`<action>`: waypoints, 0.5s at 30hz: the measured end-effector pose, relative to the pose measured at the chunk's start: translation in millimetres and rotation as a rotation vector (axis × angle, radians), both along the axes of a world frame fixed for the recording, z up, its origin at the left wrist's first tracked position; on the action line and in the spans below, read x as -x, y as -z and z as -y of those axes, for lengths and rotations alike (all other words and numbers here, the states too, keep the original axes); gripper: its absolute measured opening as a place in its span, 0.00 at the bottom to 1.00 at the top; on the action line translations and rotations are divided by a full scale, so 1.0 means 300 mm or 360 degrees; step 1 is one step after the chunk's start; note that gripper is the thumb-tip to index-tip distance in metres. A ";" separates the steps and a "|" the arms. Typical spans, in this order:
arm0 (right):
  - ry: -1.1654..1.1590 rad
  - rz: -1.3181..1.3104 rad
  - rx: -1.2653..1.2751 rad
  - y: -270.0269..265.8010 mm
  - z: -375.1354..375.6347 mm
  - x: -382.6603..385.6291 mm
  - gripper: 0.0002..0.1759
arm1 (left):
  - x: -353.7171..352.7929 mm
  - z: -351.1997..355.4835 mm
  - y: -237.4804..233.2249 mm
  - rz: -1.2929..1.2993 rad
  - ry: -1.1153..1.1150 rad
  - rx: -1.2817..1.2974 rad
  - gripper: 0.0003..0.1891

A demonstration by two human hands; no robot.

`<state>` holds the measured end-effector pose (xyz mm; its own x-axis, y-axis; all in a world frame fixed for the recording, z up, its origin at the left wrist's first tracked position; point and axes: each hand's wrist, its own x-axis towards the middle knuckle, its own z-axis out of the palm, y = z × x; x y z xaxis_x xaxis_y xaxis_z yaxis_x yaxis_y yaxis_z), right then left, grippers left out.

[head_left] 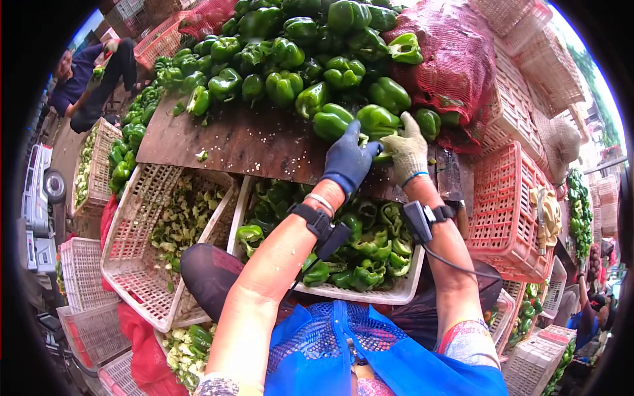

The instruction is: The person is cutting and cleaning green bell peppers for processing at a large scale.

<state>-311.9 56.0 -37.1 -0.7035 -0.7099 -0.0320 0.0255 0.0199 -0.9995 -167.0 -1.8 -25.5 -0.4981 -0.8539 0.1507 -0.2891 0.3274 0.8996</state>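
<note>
A green bell pepper (378, 121) is between my two hands at the near edge of the pepper pile. My left hand (349, 158), in a dark blue glove, closes on its left side, with the thumb reaching right under it. My right hand (405, 149), in a pale knit glove, grips its right side with the index finger stretched along it. A bit of green shows between the gloves; I cannot make out what it is. Below my wrists, a white crate (415, 280) holds opened green peppers (370, 274).
A wooden board (218, 148) scattered with seeds bears the pile of peppers (284, 86). A red mesh sack (449, 66) leans at right, above a red crate (505, 211). Left stands a white crate (135, 231) of pepper cores. Another person (82, 89) sits far left.
</note>
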 end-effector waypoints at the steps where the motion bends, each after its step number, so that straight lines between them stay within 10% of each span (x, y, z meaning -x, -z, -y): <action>1: -0.0038 0.0085 0.0222 -0.053 -0.011 -0.023 0.48 | 0.008 0.010 -0.006 -0.0003 -0.0033 0.0023 0.35; 7: -0.0277 -0.0644 -0.0040 -0.199 -0.095 -0.016 0.45 | -0.002 0.023 -0.044 -0.0239 0.0191 -0.0359 0.29; 11: -0.0546 0.0252 0.0608 -0.287 -0.209 -0.177 0.49 | -0.145 -0.053 -0.124 -0.0514 0.0244 -0.0751 0.22; 15: -0.0561 -0.0356 0.0257 -0.264 -0.285 -0.312 0.54 | -0.240 -0.215 -0.191 -0.0637 0.0201 -0.0812 0.18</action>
<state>-218.3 141.5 42.1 -0.3945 -0.8910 0.2247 -0.1722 -0.1685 -0.9705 -95.0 62.8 31.7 -0.5888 -0.8058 -0.0629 0.1125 -0.1587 0.9809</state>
